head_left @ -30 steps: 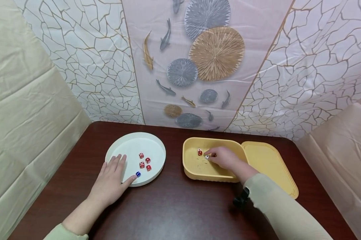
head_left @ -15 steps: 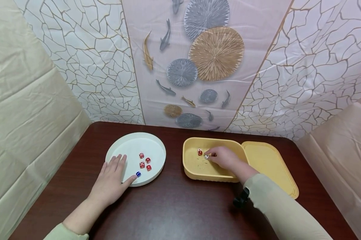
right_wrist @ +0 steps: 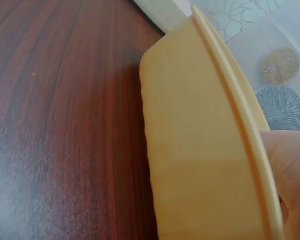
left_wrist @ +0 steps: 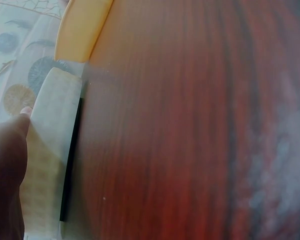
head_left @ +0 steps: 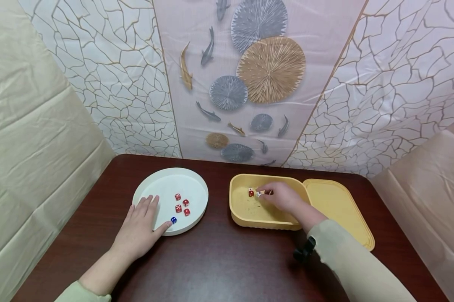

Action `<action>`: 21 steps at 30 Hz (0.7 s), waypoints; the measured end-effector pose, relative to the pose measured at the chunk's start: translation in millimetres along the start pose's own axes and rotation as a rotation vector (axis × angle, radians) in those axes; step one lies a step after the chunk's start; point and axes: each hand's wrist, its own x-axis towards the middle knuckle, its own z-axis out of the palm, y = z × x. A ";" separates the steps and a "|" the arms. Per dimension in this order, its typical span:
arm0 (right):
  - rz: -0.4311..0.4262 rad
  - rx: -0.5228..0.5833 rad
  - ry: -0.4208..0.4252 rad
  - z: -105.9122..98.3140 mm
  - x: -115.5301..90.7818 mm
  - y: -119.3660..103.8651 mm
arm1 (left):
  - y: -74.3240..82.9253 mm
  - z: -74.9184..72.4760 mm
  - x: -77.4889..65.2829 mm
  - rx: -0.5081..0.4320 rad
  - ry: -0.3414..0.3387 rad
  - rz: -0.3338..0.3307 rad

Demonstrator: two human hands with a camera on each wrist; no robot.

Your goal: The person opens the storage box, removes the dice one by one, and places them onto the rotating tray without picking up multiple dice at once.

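Pale yellow plastic makes up the deep rectangular box with rounded corners [head_left: 264, 223], where the person's right hand [head_left: 281, 197] reaches in over the near right side, index finger and thumb pinching a small white die [head_left: 259, 194]; just left of it a small red die [head_left: 251, 193] partly hides a second white die [head_left: 250, 189] behind. The left hand [head_left: 139, 228] lies over the left side of a round white tray with a low wall [head_left: 163, 178], its fingers straight, its thumb apart from them and near a blue die [head_left: 173, 220]. Four red dice [head_left: 178, 208] sit farther in on the tray. A flat yellow lid [head_left: 338, 205] lies right of the box on the dark reddish-brown wood table [head_left: 219, 260]
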 end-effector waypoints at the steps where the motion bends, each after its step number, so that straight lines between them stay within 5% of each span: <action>1: 0.000 0.010 0.002 -0.9 0.2 -1.2 | -0.3 0.1 0.0 0.000 0.000 0.000; 21: -0.054 0.202 0.022 -16.0 18.7 -48.5 | -1.7 1.7 0.0 0.001 0.002 0.001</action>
